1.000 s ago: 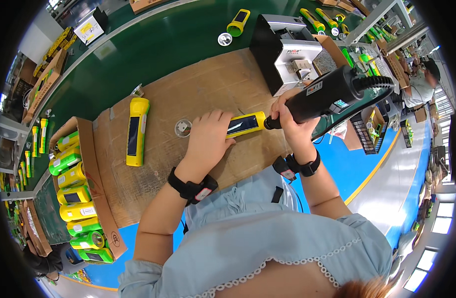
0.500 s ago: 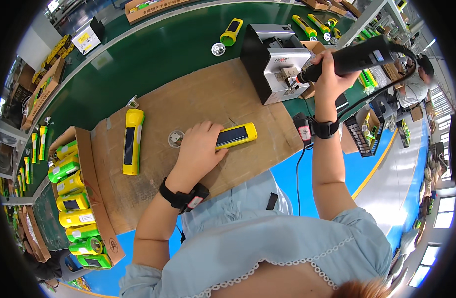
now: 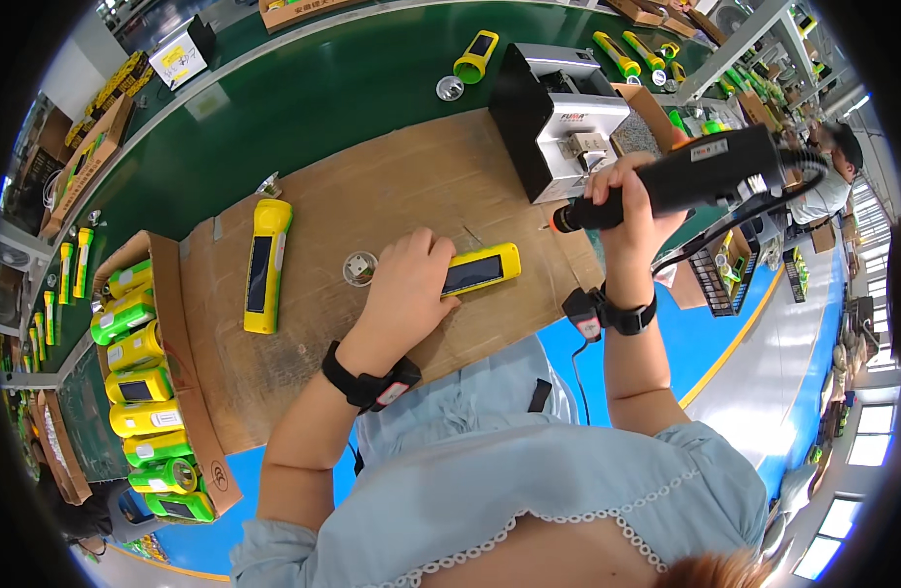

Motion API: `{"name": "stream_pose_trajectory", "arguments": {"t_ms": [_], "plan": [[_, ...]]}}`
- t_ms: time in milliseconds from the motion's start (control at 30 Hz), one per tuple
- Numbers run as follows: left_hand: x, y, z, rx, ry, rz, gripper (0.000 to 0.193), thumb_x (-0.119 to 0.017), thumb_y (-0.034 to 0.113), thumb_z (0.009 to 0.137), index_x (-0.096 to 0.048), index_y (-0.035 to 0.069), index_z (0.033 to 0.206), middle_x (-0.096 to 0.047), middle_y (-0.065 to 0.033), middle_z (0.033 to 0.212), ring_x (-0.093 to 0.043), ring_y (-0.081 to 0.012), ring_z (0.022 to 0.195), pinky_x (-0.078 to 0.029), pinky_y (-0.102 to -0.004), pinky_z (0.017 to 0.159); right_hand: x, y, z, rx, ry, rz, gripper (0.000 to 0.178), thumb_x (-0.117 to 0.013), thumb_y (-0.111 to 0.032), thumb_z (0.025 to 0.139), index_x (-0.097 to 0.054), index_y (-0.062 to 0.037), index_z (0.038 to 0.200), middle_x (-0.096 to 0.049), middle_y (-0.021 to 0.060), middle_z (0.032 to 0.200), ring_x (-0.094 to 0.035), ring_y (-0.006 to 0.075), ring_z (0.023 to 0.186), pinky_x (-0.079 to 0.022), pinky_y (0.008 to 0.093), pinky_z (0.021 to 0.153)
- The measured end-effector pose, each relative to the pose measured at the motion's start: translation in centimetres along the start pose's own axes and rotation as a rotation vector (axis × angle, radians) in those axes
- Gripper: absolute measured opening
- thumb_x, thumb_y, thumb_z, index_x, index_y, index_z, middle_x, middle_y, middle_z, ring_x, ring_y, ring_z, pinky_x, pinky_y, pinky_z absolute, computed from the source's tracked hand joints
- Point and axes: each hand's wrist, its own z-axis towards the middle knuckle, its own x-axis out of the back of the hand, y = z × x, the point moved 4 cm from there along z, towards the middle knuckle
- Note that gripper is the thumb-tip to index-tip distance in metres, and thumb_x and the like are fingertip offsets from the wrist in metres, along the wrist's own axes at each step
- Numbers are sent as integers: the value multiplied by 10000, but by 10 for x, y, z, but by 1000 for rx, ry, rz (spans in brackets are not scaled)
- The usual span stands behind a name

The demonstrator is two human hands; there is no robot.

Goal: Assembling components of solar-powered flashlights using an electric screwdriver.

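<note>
While the flashlight (image 3: 487, 269) is being clasped by curled left fingers (image 3: 419, 253), a driver (image 3: 707, 174) rightward is being gripped by right fingers (image 3: 635, 194).

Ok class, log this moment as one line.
Left hand: holding yellow flashlight on cardboard | right hand: gripping black power driver, tip apart from flashlight | nearby: round silvery part
</note>
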Motion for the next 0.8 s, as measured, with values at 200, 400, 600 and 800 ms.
{"name": "stream_pose_trajectory", "arguments": {"t_ms": [200,400,600,800], "plan": [[0,-3,-2,10,28,0,450,-808,130,584,-556,53,948,-525,-121,941,-528,-324,918,-436,-410,780,-18,5,-25,-8,-99,15,665,-583,-48,848,-182,-109,1374,-503,92,754,-542,191,585,-481,368,574],[-2,-4,-1,3,21,8,436,-800,153,595,-573,60,955,-528,-116,933,-531,-322,914,-437,-410,778,-26,16,-29,-51,-71,1,88,-537,83,800,-487,54,865,-558,97,748,-565,148,579,-483,279,540],[-2,-12,2,69,-21,-37,398,-789,199,603,-622,81,943,-546,-114,902,-555,-321,863,-454,-406,744,-29,40,-20,-155,-251,-91,303,-547,19,797,-410,17,1068,-527,104,730,-542,186,548,-474,317,529],[-6,-15,1,65,-15,-20,402,-781,219,610,-638,82,960,-555,-114,905,-564,-319,857,-460,-402,744,-35,52,-19,-273,-240,112,452,-557,89,729,-333,-49,1096,-563,83,739,-570,148,580,-487,278,504]]}}
